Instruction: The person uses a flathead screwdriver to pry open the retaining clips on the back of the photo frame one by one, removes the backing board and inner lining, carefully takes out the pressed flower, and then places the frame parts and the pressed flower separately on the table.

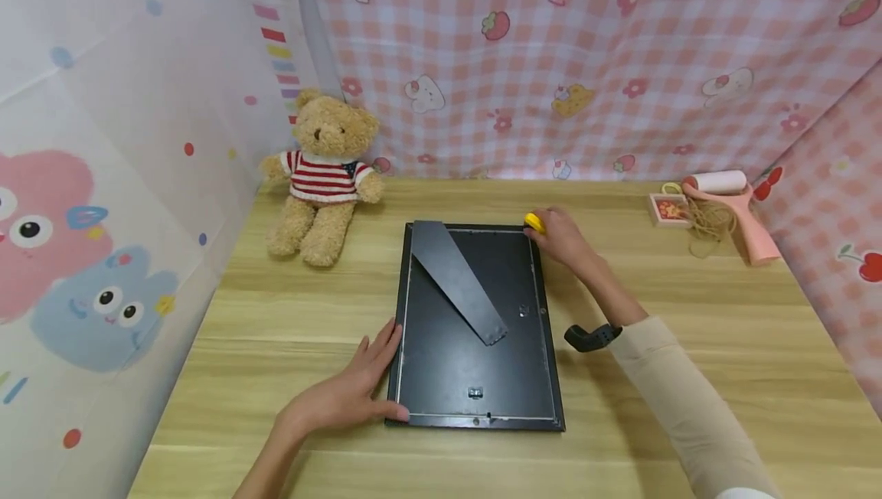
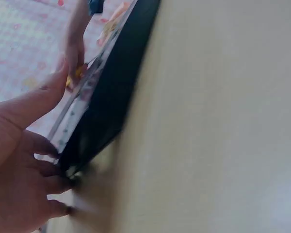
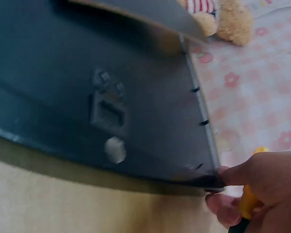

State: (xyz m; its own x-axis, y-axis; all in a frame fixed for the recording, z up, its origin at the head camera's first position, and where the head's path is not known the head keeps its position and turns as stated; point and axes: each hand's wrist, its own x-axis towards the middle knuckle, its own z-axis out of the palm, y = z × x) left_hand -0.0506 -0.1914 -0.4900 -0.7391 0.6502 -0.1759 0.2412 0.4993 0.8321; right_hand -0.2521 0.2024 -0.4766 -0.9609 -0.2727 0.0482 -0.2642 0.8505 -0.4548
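Observation:
A black picture frame lies face down on the wooden table, its back panel up. Its grey easel stand slants across the panel from the top left. My left hand rests along the lower left edge, fingers extended and thumb at the bottom corner. At the top right corner is my right hand, holding a small yellow and black tool whose kind is mostly hidden in the palm. In the right wrist view, its thumb and a finger touch the frame's corner.
A teddy bear in a striped sweater sits at the back left. At the back right lie a pink lint roller, some twine and a small square box. Patterned curtains close off the back and sides.

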